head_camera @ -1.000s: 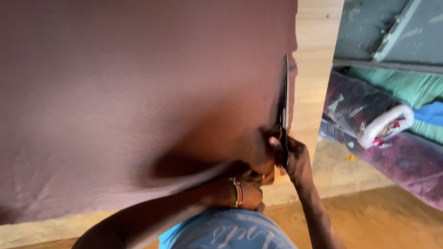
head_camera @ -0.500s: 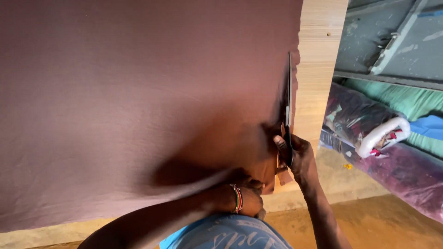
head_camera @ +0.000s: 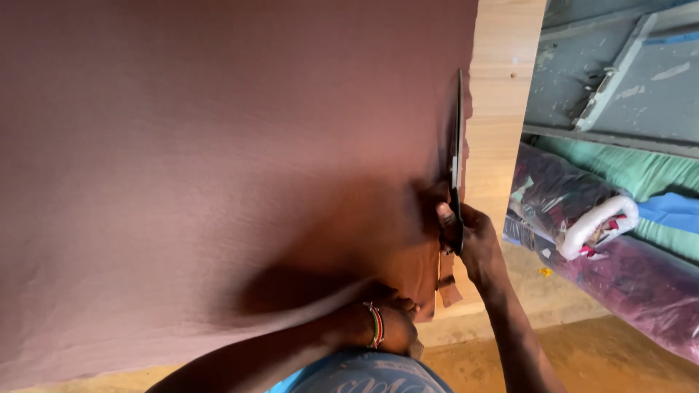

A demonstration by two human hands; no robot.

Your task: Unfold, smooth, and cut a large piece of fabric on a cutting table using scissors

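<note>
Brown woven cloth (head_camera: 218, 167) lies flat on your pale wooden counter (head_camera: 502, 109); left hand (head_camera: 393, 327) pins its near edge taut, right hand (head_camera: 473, 240) fingers wrapped around long dark scissors (head_camera: 456, 145) along the edge.

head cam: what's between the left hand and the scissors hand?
In the head view, only brown fabric spans between the left hand, pressing near the table edge, and the right hand on the scissors; a narrow cut strip hangs there.

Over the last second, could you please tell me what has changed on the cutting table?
The right hand has pushed the scissors farther away along the brown fabric's right edge, lengthening the cut. The left hand stays pressed on the fabric's near edge; the fabric remains spread on the table.
</note>
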